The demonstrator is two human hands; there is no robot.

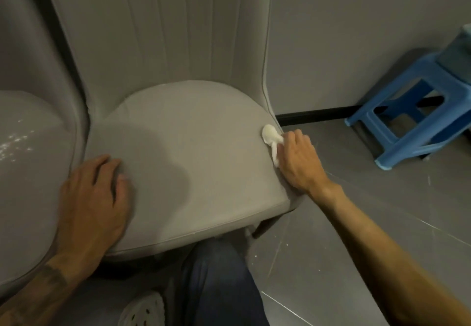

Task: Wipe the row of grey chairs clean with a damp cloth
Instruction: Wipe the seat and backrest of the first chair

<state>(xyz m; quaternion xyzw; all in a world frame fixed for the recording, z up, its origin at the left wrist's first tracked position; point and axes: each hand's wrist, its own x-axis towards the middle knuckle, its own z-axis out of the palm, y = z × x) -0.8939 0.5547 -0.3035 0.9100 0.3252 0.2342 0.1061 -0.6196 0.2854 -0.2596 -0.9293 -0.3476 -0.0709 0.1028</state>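
Observation:
A grey upholstered chair (pixel 188 132) with a ribbed backrest fills the middle of the view. My right hand (pixel 298 158) grips a small white cloth (pixel 270 137) and holds it against the seat's right edge, near the back corner. My left hand (pixel 94 198) rests flat on the seat's front left part, fingers spread and slightly bent. A second grey chair (pixel 28 172) stands close on the left, with pale specks on its seat.
A blue plastic stool (pixel 410 114) stands on the grey tiled floor at the right, by the grey wall and black skirting. My knee in dark trousers (pixel 216 282) and a white perforated shoe (pixel 142 310) are just below the seat's front edge.

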